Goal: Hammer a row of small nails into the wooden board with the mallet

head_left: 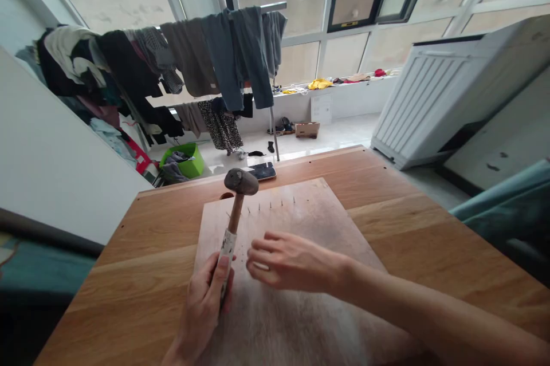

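Note:
My left hand (205,297) is wrapped round the white-covered grip of a hammer (235,214), which it holds upright with the dark, blunt head (241,181) at the top. Under it lies a flat wooden board (301,314). Several thin nails (270,205) stand in a row near the board's far edge, the leftmost partly behind the hammer handle. Over the middle of the board is my right hand (286,263), its fingers curled in and closed, a ring on one of them. Whatever those fingertips hold, if anything, is hidden.
The board rests on a wood-grain table (141,268). At its far edge lies a phone (263,170), and a small brown round thing (226,196) sits behind the hammer. Beyond are a laundry rack with trousers (223,51), a green basket (189,162) and a white appliance (433,91).

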Motion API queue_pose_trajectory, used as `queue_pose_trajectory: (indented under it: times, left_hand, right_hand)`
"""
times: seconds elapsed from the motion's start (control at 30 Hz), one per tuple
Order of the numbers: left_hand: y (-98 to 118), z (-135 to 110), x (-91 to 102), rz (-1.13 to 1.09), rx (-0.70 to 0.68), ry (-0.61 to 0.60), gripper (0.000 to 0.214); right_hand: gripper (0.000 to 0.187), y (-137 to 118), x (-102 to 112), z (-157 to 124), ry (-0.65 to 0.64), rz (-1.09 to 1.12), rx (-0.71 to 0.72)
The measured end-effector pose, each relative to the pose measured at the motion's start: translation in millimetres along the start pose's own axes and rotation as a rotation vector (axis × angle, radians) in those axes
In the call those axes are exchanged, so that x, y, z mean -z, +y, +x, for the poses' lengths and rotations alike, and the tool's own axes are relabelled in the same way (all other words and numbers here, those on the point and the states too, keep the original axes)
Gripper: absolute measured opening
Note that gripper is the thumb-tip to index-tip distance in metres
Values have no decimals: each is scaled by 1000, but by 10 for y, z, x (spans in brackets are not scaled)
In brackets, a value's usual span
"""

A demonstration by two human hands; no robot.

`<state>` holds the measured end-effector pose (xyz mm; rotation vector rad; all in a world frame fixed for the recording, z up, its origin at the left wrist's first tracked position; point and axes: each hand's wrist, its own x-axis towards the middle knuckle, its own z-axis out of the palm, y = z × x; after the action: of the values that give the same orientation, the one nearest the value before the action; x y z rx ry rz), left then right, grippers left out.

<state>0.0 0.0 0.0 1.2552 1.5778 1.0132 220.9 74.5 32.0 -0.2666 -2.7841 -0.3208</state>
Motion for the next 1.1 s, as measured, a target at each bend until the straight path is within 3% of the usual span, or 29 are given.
queue_pose_trajectory:
  times: [0.13, 0.33, 0.6, 0.77, 0.9, 1.0, 1.1]
  left_hand:
    - [-38, 12, 3, -30, 8, -16, 62]
    - [-140, 28, 13, 16, -12, -29, 57]
    - [-43, 10, 3, 50, -19, -50, 59]
    - [-45, 6, 0, 67, -26, -37, 58]
    - [-53, 11, -10, 48, -22, -29, 59]
    - [-49, 10, -13, 45, -26, -29, 59]
    - [-43, 10, -8, 62, -32, -34, 58]
  right_hand:
    - [24, -189, -43, 150, -24, -32, 78]
    - [26, -183, 5, -22, -46, -32, 69]
    - [11, 120, 246, -353, -129, 99, -251]
    - [17, -195, 194, -317, -111, 75, -107]
    - [16, -411, 135, -249, -171, -44, -132]
    - [15, -282, 130, -283, -176, -24, -177]
    - [15, 90, 66, -431, -53, 135, -284]
